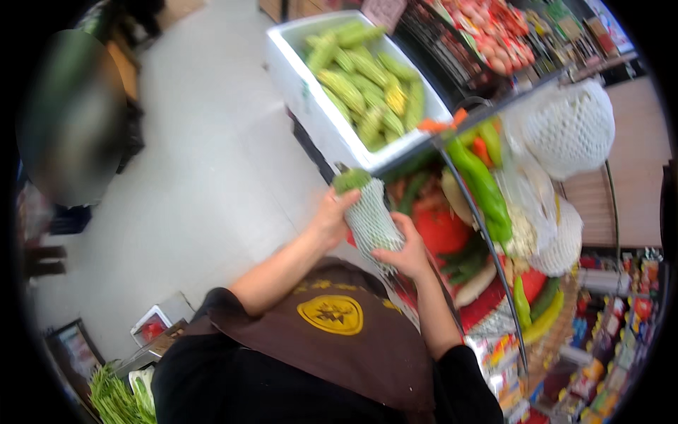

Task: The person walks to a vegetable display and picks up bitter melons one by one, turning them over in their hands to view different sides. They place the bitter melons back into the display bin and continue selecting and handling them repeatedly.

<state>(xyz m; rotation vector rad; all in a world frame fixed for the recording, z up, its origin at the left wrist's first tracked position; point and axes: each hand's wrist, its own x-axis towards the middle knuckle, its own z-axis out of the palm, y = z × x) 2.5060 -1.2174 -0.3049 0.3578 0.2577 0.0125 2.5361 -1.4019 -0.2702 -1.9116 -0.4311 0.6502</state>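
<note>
Both hands hold a green gourd (pixel 352 180) partly covered by a white foam net sleeve (pixel 373 217). My left hand (pixel 332 214) grips it near the bare upper end, with the thumb across it. My right hand (pixel 407 248) is around the lower, netted part. The gourd is held tilted in front of my brown apron (pixel 381 347). Just beyond it stands a white foam box (pixel 318 119) filled with several pale green ridged gourds (pixel 365 87), one of them yellowing.
Vegetables are displayed at the right, with a long green pepper (pixel 484 191), a cauliflower (pixel 520 233) and netted round produce (pixel 569 127). A dark bar (pixel 490 238) crosses the display. Grey floor (pixel 212 132) stretches left. Leafy greens (pixel 114 392) lie at the lower left.
</note>
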